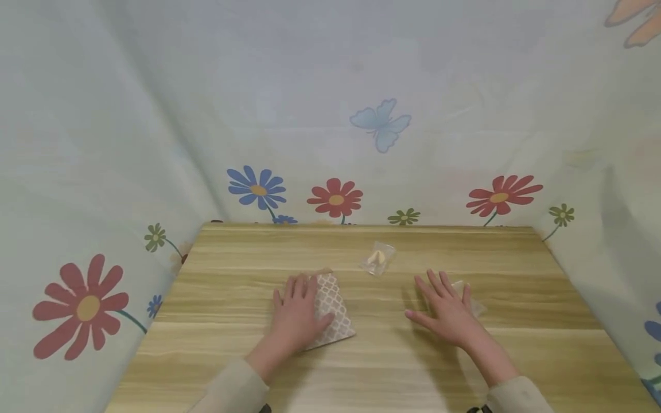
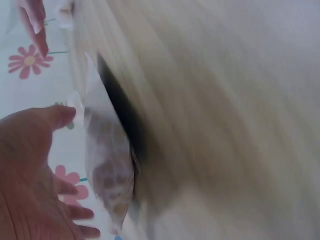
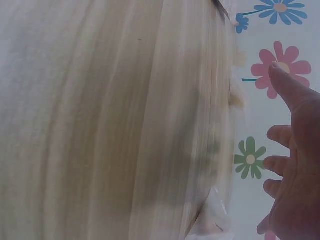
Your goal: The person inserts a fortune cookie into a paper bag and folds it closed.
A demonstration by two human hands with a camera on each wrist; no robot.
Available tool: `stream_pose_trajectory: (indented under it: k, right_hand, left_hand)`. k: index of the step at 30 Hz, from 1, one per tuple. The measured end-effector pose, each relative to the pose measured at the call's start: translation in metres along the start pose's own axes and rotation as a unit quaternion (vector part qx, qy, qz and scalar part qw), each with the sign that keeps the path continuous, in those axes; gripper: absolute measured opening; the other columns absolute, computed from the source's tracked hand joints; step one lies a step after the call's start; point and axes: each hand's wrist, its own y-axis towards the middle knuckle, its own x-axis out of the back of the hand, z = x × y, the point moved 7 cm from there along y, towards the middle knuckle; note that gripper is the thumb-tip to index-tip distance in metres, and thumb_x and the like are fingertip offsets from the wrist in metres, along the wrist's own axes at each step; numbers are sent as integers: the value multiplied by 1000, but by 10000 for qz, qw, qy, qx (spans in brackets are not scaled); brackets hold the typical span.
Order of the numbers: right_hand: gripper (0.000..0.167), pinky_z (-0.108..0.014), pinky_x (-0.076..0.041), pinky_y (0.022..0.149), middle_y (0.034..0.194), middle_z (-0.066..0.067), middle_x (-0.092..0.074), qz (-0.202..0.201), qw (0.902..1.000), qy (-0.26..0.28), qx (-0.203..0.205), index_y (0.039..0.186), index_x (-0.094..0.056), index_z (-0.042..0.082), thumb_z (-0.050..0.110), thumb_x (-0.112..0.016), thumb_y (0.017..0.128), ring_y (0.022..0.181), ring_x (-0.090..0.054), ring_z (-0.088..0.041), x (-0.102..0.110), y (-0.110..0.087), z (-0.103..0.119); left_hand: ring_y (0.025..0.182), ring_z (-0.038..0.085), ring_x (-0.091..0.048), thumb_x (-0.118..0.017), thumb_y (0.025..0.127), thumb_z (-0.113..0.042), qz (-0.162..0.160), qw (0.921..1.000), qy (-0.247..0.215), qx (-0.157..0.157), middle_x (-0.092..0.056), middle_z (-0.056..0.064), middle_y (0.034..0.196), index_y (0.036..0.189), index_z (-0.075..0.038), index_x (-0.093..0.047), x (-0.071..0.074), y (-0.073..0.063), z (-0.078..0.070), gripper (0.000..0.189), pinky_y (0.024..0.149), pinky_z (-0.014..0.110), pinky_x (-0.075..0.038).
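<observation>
A flat pouch (image 1: 334, 307) with a beige-and-white trellis pattern lies on the wooden table, left of the middle. My left hand (image 1: 298, 312) is spread over its left part, fingers extended. In the left wrist view the puffed pouch (image 2: 107, 160) shows beside the thumb; whether they touch I cannot tell. My right hand (image 1: 448, 310) hovers over the table on the right, fingers apart, holding nothing. Partly hidden under it is a clear plastic wrapper (image 1: 478, 308); its contents are unclear. Farther back, between the hands, sits a fortune cookie (image 1: 379, 257) in a clear wrapper.
The wood-grain table (image 1: 248, 246) reaches back to a pale cloth backdrop (image 1: 304, 86) printed with flowers and butterflies. The cloth also hangs along the left and right sides.
</observation>
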Motion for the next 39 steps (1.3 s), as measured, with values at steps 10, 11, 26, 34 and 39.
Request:
stream_pose_trajectory:
  k: [10, 11, 26, 34, 39]
  right_hand:
    - [86, -89, 2, 113, 172, -25, -26, -31, 9999, 24, 94, 162, -46, 8, 59, -70, 97, 158, -17, -54, 0, 3, 2]
    - [86, -89, 2, 113, 171, -26, -26, -51, 9999, 32, 103, 162, -46, 7, 59, -70, 97, 158, -18, -54, 0, 3, 2]
    - [86, -87, 1, 116, 171, -25, -27, -51, 10000, -8, 24, 162, -45, 8, 59, -70, 98, 158, -18, -53, 1, -2, -3]
    - [86, -88, -1, 114, 170, -27, -30, -112, 9999, 26, 18, 161, -47, 7, 59, -70, 97, 158, -19, -54, 0, -5, -6]
    - [85, -88, 0, 114, 170, -26, -30, -123, 9999, 38, -15, 162, -46, 8, 58, -71, 97, 158, -19, -54, 1, -6, -9]
  left_hand:
    - [153, 54, -29, -70, 88, -74, -37, 9986, -13, 529, -31, 33, 165, 165, 2, -30, -18, 0, -10, 115, 119, 75, -31]
    - [153, 54, -29, -71, 88, -74, -40, 9987, -30, 499, -32, 33, 164, 164, 2, -31, -19, 0, -11, 115, 120, 73, -31]
    - [160, 44, -23, -67, 85, -77, 629, 9911, 609, -1003, -26, 24, 173, 168, -10, -33, -29, 12, -32, 113, 127, 61, -27]
    - [163, 30, -21, -71, 82, -58, 1264, 9585, 958, -2369, -24, 11, 176, 170, -22, -31, -30, 23, -36, 103, 132, 52, -18]
    - [164, 26, -18, -74, 79, -56, 1502, 9485, 997, -2605, -22, 4, 178, 170, -30, -32, -31, 27, -29, 104, 133, 49, -12]
